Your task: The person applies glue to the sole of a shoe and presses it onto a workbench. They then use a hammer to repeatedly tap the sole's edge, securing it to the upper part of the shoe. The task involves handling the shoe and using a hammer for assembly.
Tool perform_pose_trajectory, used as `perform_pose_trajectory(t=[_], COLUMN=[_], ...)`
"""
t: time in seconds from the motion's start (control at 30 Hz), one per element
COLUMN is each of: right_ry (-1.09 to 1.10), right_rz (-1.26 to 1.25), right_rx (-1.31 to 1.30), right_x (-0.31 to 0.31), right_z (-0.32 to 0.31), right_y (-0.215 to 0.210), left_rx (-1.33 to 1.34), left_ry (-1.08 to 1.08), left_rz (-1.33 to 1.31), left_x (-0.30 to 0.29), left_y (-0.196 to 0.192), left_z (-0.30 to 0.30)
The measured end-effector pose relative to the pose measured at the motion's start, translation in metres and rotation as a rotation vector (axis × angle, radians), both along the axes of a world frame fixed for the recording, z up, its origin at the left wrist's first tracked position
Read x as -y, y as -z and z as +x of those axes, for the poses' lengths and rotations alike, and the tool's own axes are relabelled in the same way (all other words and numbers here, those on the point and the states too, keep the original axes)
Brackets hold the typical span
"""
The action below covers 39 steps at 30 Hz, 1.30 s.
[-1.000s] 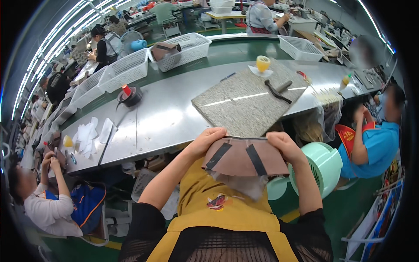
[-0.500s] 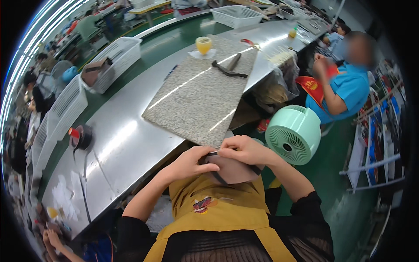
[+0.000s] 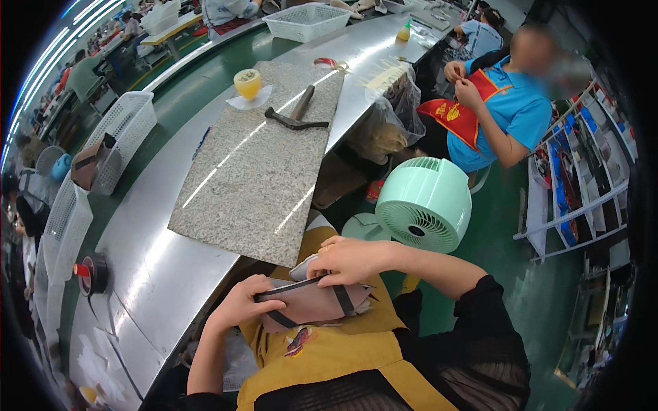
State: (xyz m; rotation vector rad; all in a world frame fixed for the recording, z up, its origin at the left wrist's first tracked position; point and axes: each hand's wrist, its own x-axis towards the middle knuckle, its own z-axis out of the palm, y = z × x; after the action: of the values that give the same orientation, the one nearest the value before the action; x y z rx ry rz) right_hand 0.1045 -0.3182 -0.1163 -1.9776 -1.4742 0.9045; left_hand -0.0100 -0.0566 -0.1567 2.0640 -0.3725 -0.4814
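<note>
Head view: a flat pinkish leather piece with dark straps (image 3: 312, 305) is gripped by the fingers of the left hand (image 3: 241, 305) and right hand (image 3: 349, 260) over the lap, just off the near edge of the long metal bench (image 3: 157, 274), so both faces stay reachable.

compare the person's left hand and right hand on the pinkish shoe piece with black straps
The left hand grips the pinkish shoe piece with black straps from its left end, lower down; the right hand presses on its top edge, fingers curled over it. Both touch the piece, held over the yellow apron.

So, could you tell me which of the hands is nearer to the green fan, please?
The right. The right hand grips the brown shoe upper just below the green fan; the left hand holds the upper's far side.
</note>
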Motion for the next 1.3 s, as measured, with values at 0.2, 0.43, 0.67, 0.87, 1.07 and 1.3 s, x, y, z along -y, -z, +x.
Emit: perform_pose_trajectory(t=[0.2, 0.43, 0.67, 0.87, 1.07, 1.3], right_ry=[-0.033, 0.196, 0.89, 1.082, 1.133, 1.076], right_rz=[0.02, 0.113, -0.183, -0.778, -0.892, -0.606], right_rx=[0.214, 0.049, 0.81, 0.821, 0.583, 0.559], right_x=[-0.007, 0.007, 0.143, 0.255, 0.276, 0.287], right_z=[-0.014, 0.004, 0.181, 0.285, 0.312, 0.339], right_y=[0.019, 0.005, -0.031, 0.0, 0.002, 0.029], left_rx=[0.217, 0.152, 0.189, 0.199, 0.158, 0.202], left_ry=[-0.022, -0.095, -0.095, -0.148, -0.299, -0.356], left_rz=[0.051, 0.134, 0.052, -0.012, 0.06, 0.128], left_x=[0.035, 0.061, 0.068, 0.077, 0.082, 0.092], left_y=[-0.021, 0.0, 0.019, 0.012, 0.004, -0.009], left_z=[-0.003, 0.011, 0.013, 0.019, 0.017, 0.027])
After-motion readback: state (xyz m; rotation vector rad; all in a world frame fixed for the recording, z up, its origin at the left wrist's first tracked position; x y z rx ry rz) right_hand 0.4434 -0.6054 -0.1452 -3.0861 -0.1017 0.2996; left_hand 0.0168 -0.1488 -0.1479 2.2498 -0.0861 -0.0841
